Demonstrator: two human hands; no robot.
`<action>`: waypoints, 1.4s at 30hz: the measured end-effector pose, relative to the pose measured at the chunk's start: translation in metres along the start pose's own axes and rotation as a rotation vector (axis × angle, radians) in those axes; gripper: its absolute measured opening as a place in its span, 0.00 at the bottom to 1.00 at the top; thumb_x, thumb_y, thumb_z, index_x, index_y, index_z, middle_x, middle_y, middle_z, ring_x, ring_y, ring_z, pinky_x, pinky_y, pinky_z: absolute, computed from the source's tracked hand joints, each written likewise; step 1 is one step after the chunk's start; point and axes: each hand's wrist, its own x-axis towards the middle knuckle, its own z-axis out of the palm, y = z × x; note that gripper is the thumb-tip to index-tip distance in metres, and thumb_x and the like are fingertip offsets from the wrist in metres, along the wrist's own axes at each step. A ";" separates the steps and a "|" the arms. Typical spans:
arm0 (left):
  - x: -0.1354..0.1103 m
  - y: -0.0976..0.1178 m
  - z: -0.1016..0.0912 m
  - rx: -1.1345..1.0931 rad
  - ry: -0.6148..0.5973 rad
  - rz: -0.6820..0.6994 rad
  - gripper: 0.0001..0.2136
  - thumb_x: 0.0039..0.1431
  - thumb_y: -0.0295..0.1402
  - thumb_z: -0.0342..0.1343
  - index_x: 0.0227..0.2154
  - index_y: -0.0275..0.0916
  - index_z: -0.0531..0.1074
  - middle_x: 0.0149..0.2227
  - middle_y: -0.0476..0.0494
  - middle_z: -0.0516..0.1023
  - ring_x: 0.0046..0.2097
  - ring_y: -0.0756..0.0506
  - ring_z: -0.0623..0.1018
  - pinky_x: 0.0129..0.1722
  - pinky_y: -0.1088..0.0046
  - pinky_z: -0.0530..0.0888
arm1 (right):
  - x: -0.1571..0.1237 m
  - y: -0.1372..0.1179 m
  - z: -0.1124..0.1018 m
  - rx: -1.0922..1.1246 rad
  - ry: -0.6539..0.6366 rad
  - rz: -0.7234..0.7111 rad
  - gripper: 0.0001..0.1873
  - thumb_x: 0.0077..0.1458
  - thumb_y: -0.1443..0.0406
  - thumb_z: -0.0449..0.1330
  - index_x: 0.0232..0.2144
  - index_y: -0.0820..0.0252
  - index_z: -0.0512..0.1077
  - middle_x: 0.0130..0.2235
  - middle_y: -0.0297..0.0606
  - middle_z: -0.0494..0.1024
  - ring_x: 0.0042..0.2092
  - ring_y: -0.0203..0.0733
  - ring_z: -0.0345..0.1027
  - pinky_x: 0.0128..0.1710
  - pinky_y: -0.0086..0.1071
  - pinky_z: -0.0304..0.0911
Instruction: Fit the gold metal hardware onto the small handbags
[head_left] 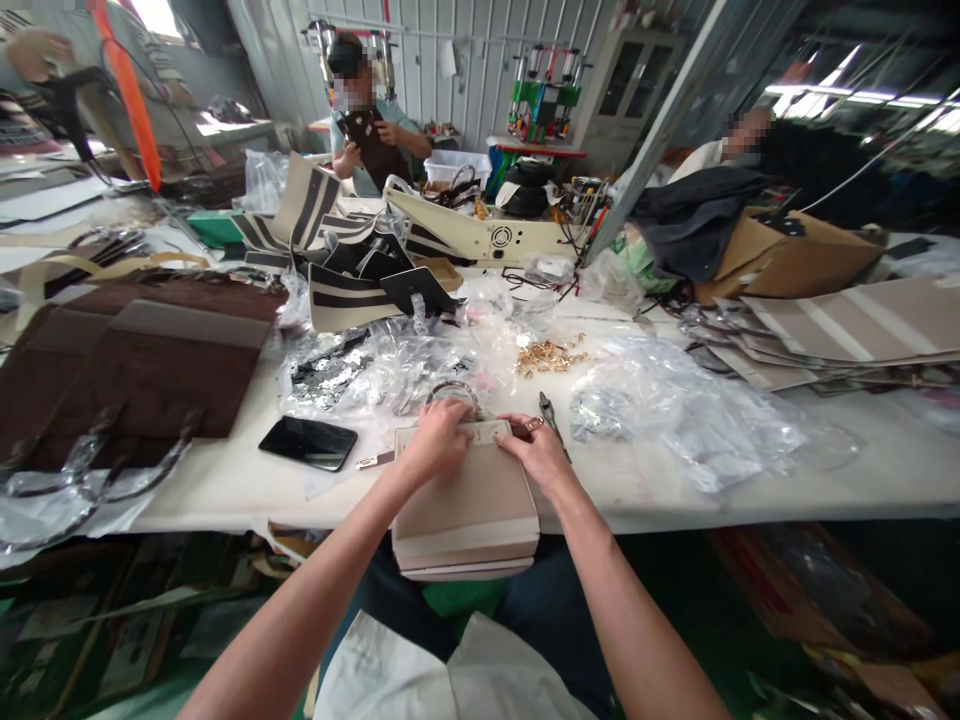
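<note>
A beige bag piece [465, 510] with dark edges lies over the table's front edge, towards my lap. My left hand [441, 442], a little blurred, is closed at its upper edge with the fingers bent over it; the fingertips are partly hidden. My right hand [536, 450] pinches the upper right corner, thumb in front. A small gold-coloured piece [534, 424] shows at the right fingers; I cannot tell whether it is a ring or a fitting. Just behind the bag piece is a dark round handle [454, 392]. Pliers [551, 412] lie beside my right hand.
A black phone [307, 443] lies left of my hands. Gold metal fittings [551, 357] are heaped beyond them. Clear plastic bags [690, 410] spread to the right. Dark brown bags [150, 370] cover the left side. Across the table, a person [375, 130] holds a dark piece.
</note>
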 end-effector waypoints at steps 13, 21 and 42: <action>0.035 -0.016 -0.002 -0.145 -0.038 0.049 0.12 0.56 0.26 0.61 0.43 0.37 0.82 0.50 0.35 0.81 0.51 0.37 0.83 0.59 0.59 0.81 | -0.003 -0.006 0.001 0.076 -0.019 0.035 0.28 0.50 0.52 0.74 0.52 0.51 0.85 0.43 0.36 0.88 0.46 0.54 0.80 0.48 0.42 0.72; 0.035 -0.020 -0.016 -0.216 -0.145 0.059 0.19 0.57 0.25 0.57 0.51 0.38 0.83 0.53 0.38 0.85 0.53 0.39 0.84 0.60 0.63 0.81 | -0.003 -0.004 0.000 0.085 -0.040 0.041 0.28 0.50 0.52 0.75 0.52 0.52 0.85 0.46 0.36 0.89 0.47 0.55 0.81 0.48 0.42 0.74; 0.039 -0.023 -0.039 -0.099 -0.464 0.072 0.37 0.53 0.25 0.62 0.69 0.44 0.74 0.66 0.37 0.82 0.63 0.33 0.82 0.64 0.58 0.79 | -0.004 -0.005 0.002 0.061 -0.013 0.039 0.28 0.50 0.51 0.75 0.52 0.53 0.85 0.48 0.38 0.89 0.47 0.55 0.82 0.49 0.44 0.74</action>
